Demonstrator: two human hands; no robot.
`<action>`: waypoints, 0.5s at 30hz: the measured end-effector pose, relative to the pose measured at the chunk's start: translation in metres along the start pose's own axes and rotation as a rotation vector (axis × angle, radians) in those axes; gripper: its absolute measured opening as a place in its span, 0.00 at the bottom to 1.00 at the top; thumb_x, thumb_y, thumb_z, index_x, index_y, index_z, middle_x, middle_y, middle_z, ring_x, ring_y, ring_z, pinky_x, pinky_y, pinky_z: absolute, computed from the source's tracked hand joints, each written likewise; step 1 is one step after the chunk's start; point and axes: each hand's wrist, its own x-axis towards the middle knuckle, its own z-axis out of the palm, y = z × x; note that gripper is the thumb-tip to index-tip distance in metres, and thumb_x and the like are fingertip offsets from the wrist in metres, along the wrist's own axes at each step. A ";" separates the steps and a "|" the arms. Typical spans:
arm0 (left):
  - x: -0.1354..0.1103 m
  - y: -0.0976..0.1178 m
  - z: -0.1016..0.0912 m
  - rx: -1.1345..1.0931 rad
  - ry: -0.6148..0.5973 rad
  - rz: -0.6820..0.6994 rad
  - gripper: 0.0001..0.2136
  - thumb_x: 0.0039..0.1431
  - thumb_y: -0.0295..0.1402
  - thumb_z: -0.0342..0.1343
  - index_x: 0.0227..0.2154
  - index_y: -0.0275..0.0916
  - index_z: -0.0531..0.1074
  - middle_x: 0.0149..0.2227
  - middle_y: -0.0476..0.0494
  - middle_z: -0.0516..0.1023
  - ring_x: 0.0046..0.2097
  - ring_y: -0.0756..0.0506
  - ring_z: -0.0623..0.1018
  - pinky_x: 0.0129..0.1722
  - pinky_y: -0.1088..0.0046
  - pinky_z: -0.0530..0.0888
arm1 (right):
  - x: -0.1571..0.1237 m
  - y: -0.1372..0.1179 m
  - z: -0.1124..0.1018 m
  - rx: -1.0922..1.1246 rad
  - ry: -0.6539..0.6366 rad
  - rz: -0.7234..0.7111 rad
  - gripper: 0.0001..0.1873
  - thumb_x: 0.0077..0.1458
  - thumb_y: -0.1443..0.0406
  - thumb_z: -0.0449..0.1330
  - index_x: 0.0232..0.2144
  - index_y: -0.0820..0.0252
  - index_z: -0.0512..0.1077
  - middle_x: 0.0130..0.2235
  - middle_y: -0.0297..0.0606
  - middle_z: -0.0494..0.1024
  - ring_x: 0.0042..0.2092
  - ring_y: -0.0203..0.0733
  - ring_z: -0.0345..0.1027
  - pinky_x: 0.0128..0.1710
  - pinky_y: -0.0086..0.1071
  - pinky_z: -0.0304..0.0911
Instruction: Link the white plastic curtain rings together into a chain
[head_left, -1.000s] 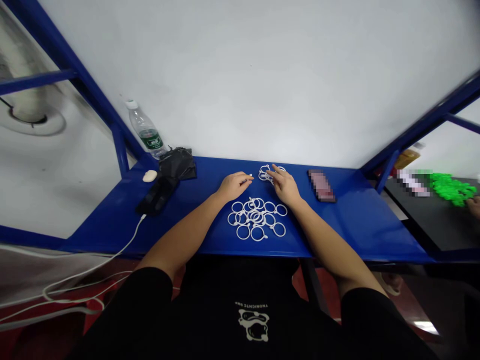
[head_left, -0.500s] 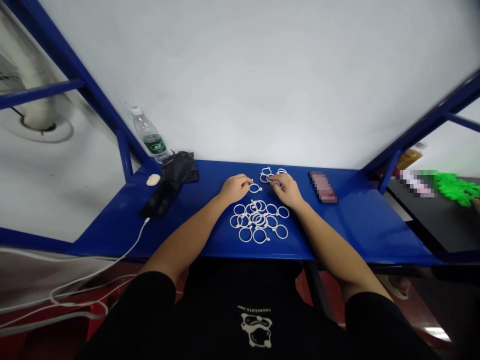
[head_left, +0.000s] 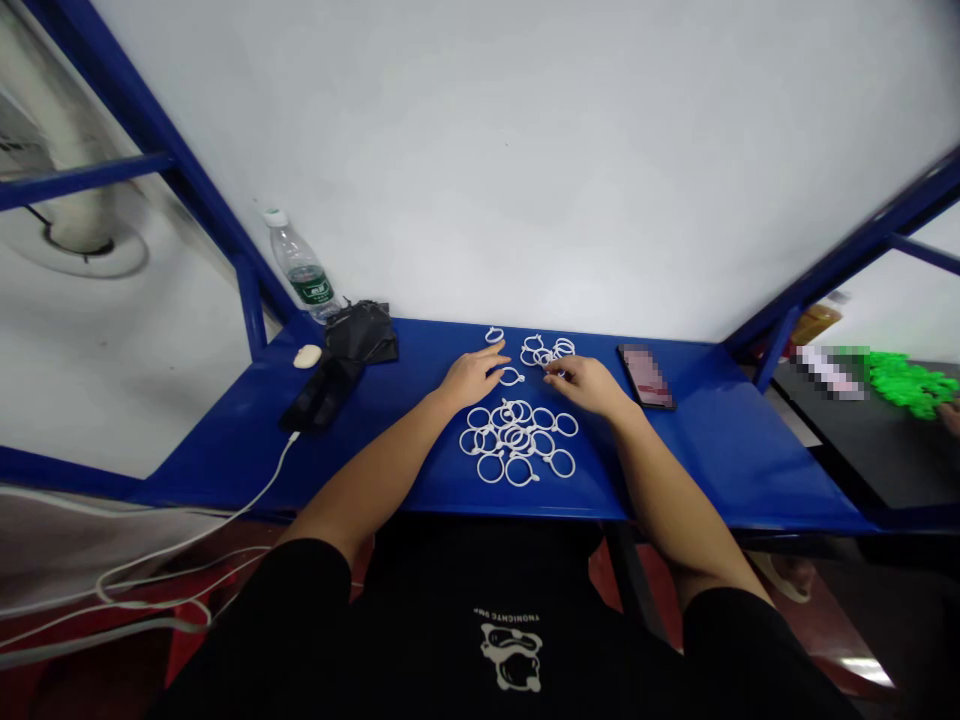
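Note:
Many white plastic rings lie on the blue table (head_left: 705,450). The near pile of rings (head_left: 517,442) sits in front of my wrists. A smaller far cluster of rings (head_left: 547,350) lies by the wall, and a lone ring (head_left: 493,335) lies to its left. My left hand (head_left: 471,377) rests flat with its fingers stretched toward a single ring (head_left: 511,377), touching its left edge. My right hand (head_left: 590,384) has its fingers curled and pinched on a ring at the near edge of the far cluster.
A water bottle (head_left: 302,270), a black pouch (head_left: 361,332), a small white object (head_left: 307,356) and a dark phone on a white cable (head_left: 315,395) sit at the left. Another phone (head_left: 646,376) lies right of my right hand. Green parts (head_left: 911,380) lie on the neighbouring bench.
Both hands met at the single ring half a second ago. My right hand has since drawn back to the far cluster, and a lone ring now lies by the wall left of it.

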 end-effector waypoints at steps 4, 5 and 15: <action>0.000 -0.001 0.002 0.001 -0.042 -0.021 0.10 0.71 0.32 0.59 0.49 0.44 0.83 0.51 0.44 0.86 0.53 0.42 0.84 0.59 0.60 0.78 | -0.001 -0.005 0.005 0.077 -0.116 0.006 0.08 0.59 0.62 0.70 0.42 0.52 0.84 0.39 0.36 0.87 0.36 0.43 0.79 0.38 0.35 0.71; 0.000 -0.001 0.002 0.012 -0.057 -0.022 0.10 0.71 0.32 0.59 0.48 0.43 0.84 0.49 0.44 0.87 0.52 0.42 0.83 0.57 0.60 0.78 | -0.002 -0.006 0.005 0.114 -0.164 0.016 0.09 0.58 0.61 0.72 0.42 0.52 0.84 0.38 0.35 0.87 0.35 0.42 0.79 0.37 0.34 0.70; 0.002 -0.002 0.006 0.037 -0.038 0.019 0.07 0.70 0.33 0.60 0.45 0.41 0.83 0.49 0.43 0.85 0.52 0.42 0.80 0.60 0.59 0.74 | -0.004 -0.014 0.014 0.189 -0.358 0.028 0.11 0.54 0.61 0.75 0.40 0.54 0.83 0.30 0.30 0.80 0.29 0.36 0.71 0.30 0.30 0.62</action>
